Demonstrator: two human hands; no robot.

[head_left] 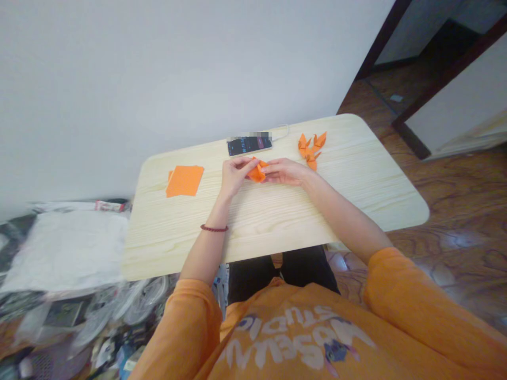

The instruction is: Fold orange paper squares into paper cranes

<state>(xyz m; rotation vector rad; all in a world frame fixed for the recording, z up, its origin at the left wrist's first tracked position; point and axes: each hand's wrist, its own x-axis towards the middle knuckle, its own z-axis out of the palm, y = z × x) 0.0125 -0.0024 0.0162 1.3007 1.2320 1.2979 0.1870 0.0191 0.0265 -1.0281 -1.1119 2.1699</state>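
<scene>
A small, partly folded piece of orange origami paper is held just above the middle of the table, between both hands. My left hand pinches its left side, thumb on top. From the right, my right hand grips the other side with its fingertips. Some of the paper's folds are hidden behind the fingers. A stack of square orange paper sheets lies to the left of my hands. Several folded orange paper figures sit close together beyond my right wrist.
The pale wooden table has rounded corners and stands along a white wall. A phone with a white cable lies beyond my hands. Bags and clutter fill the floor on the left; a doorway opens at the right.
</scene>
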